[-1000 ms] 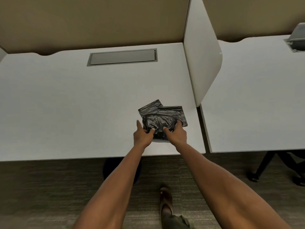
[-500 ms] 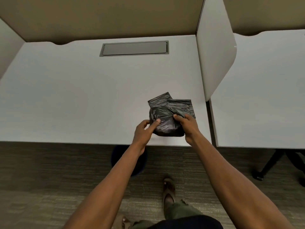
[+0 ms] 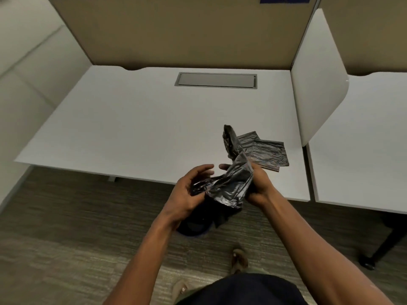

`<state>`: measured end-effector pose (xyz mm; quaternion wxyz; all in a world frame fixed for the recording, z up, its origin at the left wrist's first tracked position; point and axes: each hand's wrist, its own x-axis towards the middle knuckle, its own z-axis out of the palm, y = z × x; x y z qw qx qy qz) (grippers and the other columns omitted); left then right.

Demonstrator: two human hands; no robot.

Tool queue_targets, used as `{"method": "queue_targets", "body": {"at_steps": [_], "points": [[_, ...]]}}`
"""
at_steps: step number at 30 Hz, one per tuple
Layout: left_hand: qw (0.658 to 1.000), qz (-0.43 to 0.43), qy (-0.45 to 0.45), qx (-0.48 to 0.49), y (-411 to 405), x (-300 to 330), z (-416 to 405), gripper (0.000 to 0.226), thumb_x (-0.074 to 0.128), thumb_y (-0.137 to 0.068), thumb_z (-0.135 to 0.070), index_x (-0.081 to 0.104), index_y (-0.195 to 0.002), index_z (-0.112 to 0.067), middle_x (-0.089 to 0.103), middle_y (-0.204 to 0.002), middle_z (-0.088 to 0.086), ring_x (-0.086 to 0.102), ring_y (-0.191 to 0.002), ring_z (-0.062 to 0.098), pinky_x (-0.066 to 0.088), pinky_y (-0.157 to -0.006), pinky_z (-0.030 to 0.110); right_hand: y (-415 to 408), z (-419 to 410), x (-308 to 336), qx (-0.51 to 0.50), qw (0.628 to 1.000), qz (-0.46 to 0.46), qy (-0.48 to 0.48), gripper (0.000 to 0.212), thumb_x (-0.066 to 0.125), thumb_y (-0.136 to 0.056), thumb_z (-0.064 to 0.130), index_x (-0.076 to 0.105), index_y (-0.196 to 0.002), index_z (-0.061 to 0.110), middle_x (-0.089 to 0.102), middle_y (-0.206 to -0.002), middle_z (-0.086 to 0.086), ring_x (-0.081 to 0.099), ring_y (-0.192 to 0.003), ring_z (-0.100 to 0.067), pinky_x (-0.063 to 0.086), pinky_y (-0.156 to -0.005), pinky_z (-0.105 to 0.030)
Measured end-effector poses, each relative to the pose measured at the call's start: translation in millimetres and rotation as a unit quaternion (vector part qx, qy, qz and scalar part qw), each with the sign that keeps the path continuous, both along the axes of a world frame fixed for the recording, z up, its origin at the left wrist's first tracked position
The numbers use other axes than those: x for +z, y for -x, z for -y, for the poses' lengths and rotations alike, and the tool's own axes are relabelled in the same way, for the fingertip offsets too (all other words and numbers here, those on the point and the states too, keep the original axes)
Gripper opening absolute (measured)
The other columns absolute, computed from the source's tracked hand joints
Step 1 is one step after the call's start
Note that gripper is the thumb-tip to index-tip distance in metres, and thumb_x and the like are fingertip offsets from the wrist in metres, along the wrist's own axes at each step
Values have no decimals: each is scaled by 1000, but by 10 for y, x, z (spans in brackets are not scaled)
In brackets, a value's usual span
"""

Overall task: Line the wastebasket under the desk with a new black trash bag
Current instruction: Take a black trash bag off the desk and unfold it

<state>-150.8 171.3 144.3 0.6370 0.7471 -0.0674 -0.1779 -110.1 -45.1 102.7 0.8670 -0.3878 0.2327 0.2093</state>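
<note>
A crumpled black trash bag [image 3: 229, 183] hangs in the air over the desk's front edge, partly unfolded, one end sticking up. My right hand [image 3: 257, 186] grips its right side. My left hand [image 3: 189, 192] holds its left end with the fingers curled around the plastic. Two more folded black bags [image 3: 266, 153] lie flat on the white desk [image 3: 132, 128] near its right side. The dark round wastebasket [image 3: 193, 227] stands on the carpet just under the desk edge, mostly hidden behind my left hand and the bag.
A white divider panel [image 3: 317, 89] rises at the desk's right edge, with a second white desk [image 3: 363, 150] beyond it. A grey cable hatch [image 3: 217, 80] sits at the desk's back. A black chair base [image 3: 383, 243] stands at right. My sandalled feet [image 3: 240, 260] are on the carpet.
Both hands have lifted one bag off the stack, pulled it toward the desk edge and begun unfolding it. The head moved back, bringing more floor and the wastebasket into view.
</note>
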Motion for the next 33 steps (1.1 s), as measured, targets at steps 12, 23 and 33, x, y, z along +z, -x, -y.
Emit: {"method": "queue_targets", "body": {"at_steps": [12,23,33], "points": [[979,111,-12,173,877,389,-1002,27,78,-88,-38,79,-114,-31,80,-110,-12,74,-108,7,61,-93,33,541,-1243,-8,-37,996,-69,-41,43,52,-105,35,78,-110,1,77,-114,-22,74,-103,-36,62,-89,-46],[977,52,30,205,989,378,-1560,34,73,-92,-13,78,-102,-45,80,-103,-18,74,-99,-1,61,-81,18,1446,-1695,420,119,946,160,254,74,45,-79,92,63,-135,47,70,-133,18,65,-123,-5,50,-98,-34],[985,-30,68,153,1169,225,-2208,27,77,-87,-32,79,-114,-31,80,-115,2,75,-110,20,62,-85,31,1671,-1923,304,88,931,183,304,18,64,-101,29,81,-96,22,83,-92,-2,77,-80,-11,57,-65,-20]]}}
